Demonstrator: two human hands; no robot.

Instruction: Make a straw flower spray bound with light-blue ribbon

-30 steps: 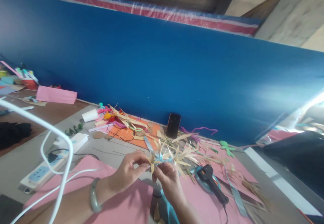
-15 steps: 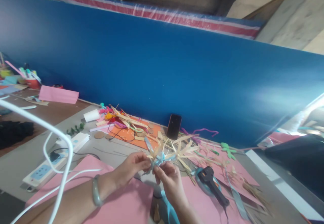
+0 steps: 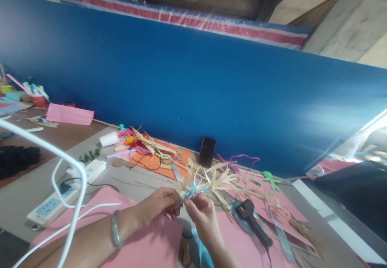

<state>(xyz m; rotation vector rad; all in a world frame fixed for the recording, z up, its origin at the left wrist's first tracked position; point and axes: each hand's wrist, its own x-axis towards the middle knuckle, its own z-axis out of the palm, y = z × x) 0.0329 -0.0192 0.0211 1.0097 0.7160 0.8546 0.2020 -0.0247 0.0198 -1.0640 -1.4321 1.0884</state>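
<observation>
We take the dark phone (image 3: 207, 152) as our landmark; it leans against the blue partition (image 3: 193, 74). Nearer to us than the phone, and a little to its left, our hands meet at a light-blue ribbon (image 3: 191, 190). Our left hand (image 3: 159, 204) has its fingers drawn narrow, pinching the ribbon's near end, and a pale bangle (image 3: 115, 228) circles that wrist. Our right hand (image 3: 203, 215) grips the ribbon just beside it with thumb and fingertips. The fingertips are blurred, so we cannot tell whether they pinch a stem too. Pale straw flowers (image 3: 222, 180) fan out between our fingers and the phone. To the phone's right and nearer us, a black glue gun (image 3: 256, 227) lies on a ribbon roll (image 3: 236, 210); a green figure (image 3: 272, 180) lies farther right. To the phone's left we have an orange sheet (image 3: 150, 161) strewn with strips, then a white cup (image 3: 109, 139) on its side.
</observation>
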